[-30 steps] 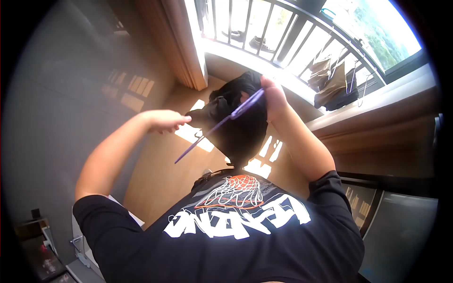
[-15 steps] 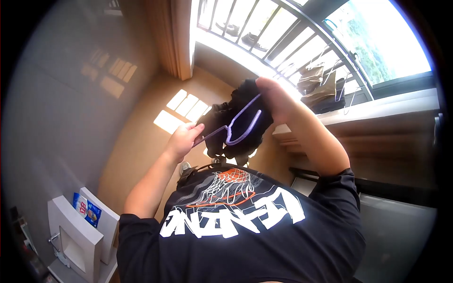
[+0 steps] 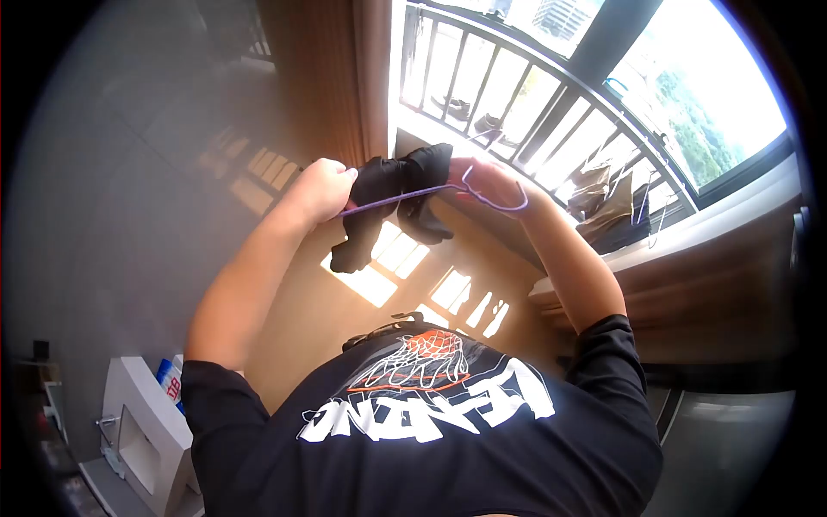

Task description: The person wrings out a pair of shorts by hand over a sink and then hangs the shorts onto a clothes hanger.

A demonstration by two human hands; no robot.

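A black garment (image 3: pixel 370 185) hangs in folds between my two hands, on a purple hanger (image 3: pixel 396 197) whose hook points right. My left hand (image 3: pixel 326 189) is closed at the garment's left edge, by the hanger's left end. At the garment's right side, my right hand (image 3: pixel 487 179) is closed round the cloth, behind the hanger's hook; its fingers are partly hidden by the black fabric.
A curved railing (image 3: pixel 538 53) runs before the window, with shoes (image 3: pixel 452 105) beyond it. Clothes (image 3: pixel 607 198) hang on hangers at the right. A brown curtain (image 3: pixel 370 77) stands upper centre, a white cabinet (image 3: pixel 142 414) lower left.
Both hands have moved up and the garment is stretched out sideways between them. The hanger has turned, its hook now at the right. The view has shifted too.
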